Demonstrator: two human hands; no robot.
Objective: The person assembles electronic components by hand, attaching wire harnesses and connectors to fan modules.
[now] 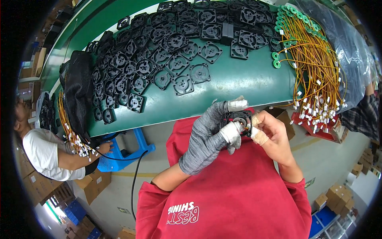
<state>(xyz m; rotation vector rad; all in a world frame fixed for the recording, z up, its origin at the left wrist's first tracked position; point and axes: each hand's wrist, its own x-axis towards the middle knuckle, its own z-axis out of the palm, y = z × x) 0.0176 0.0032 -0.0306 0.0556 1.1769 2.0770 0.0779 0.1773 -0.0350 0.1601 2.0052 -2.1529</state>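
Observation:
My left hand (207,130), in a grey knit glove with white tape on the thumb and a finger, is closed round a small black square fan housing (249,116). It is held in front of my chest, just off the table's near edge. Bare but for tan tape on thumb and forefinger, my right hand (275,136) pinches the right side of the same fan housing. Something small and pale shows inside the frame, partly hidden by the left thumb. Whether the right fingertips also hold a wire cannot be made out.
Many black fan housings (182,84) cover the left and far part of the green table (254,75). On its right lies a bundle of orange-brown wires (318,67) with green ring boards and white plugs. A person (51,153) sits at left beside a blue stool (133,153).

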